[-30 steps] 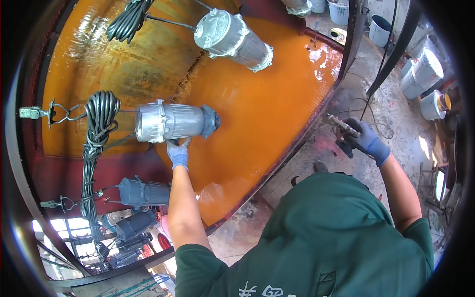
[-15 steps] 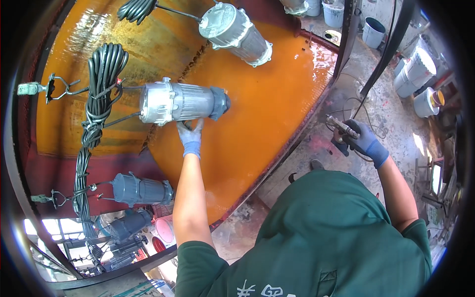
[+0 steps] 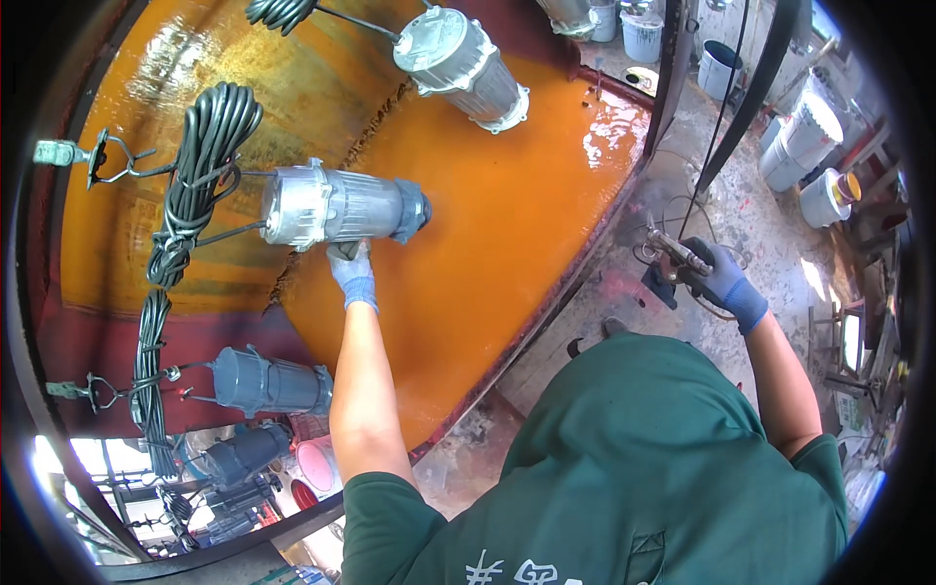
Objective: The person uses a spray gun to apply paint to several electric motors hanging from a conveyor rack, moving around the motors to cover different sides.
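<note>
A silver submersible pump (image 3: 341, 207) with a grey end hangs sideways from a hook, with a black coiled cable (image 3: 195, 195) beside it. My left hand (image 3: 352, 273), in a grey-blue glove, grips the lower side of this pump; some fingertips are hidden against it. On the right, a metal spray gun (image 3: 680, 252) is held in my gloved right hand (image 3: 720, 281), away from the pump. Behind the pump stands a wet orange-coated panel (image 3: 487, 253).
Another silver pump (image 3: 466, 68) hangs farther off, and a dark grey pump (image 3: 273, 380) hangs at the near left. A dark frame post (image 3: 751, 107) rises at the right. Paint buckets (image 3: 801, 141) line the floor beyond it. A thin hose (image 3: 717, 219) loops near the spray gun.
The held pump and my left hand have shifted slightly left, the hand's fingers drawing in closer on its underside. My right hand keeps the spray gun in nearly the same place.
</note>
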Motion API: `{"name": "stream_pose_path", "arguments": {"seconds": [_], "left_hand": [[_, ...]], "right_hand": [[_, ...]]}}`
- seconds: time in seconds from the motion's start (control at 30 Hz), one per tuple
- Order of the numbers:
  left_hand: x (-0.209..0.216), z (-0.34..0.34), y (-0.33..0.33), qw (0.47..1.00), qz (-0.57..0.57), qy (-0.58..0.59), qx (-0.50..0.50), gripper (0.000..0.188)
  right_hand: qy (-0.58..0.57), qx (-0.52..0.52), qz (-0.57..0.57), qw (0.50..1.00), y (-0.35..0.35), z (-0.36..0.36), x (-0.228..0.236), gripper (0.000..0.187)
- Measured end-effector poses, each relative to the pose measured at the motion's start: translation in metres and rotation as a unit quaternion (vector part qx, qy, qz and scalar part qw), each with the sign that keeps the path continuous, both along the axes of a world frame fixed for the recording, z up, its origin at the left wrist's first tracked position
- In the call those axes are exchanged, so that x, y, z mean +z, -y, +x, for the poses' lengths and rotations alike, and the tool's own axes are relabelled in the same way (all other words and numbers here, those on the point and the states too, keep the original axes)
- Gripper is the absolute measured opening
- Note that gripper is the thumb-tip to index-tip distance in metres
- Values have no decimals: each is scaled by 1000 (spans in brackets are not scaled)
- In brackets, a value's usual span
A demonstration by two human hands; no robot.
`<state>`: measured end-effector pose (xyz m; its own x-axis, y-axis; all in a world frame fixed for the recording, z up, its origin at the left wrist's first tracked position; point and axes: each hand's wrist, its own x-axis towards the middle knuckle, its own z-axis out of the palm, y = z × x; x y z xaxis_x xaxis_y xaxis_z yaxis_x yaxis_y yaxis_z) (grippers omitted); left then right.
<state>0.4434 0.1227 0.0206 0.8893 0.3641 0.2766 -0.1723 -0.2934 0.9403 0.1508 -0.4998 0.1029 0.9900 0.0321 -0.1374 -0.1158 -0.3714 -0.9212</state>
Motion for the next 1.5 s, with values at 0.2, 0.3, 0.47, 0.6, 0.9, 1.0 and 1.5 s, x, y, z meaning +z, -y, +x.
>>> {"name": "stream_pose_path", "arguments": {"seconds": [0.2, 0.3, 0.47, 0.6, 0.9, 1.0, 1.5], "left_hand": [[10, -11, 37, 997, 27, 26, 67, 43], [12, -11, 55, 995, -13, 10, 94, 59], [-1, -2, 48, 988, -29, 51, 146, 80], [13, -5, 78, 982, -10, 33, 185, 84], [11, -21, 58, 953, 151, 46, 260, 73], [15, -27, 58, 954, 136, 36, 265, 61], [34, -30, 92, 959, 114, -26, 260, 74]], "right_hand": [[-69, -29, 44, 996, -12, -4, 20, 20], [-68, -20, 54, 996, -13, -6, 25, 20], [-52, -4, 41, 998, -10, -6, 24, 20], [-48, -15, 12, 999, 5, -12, 14, 21], [-96, -54, 10, 994, 9, -12, 14, 25], [-97, -55, 5, 994, 13, -9, 5, 25], [-136, -54, -5, 989, 8, 1, 10, 29]]}}
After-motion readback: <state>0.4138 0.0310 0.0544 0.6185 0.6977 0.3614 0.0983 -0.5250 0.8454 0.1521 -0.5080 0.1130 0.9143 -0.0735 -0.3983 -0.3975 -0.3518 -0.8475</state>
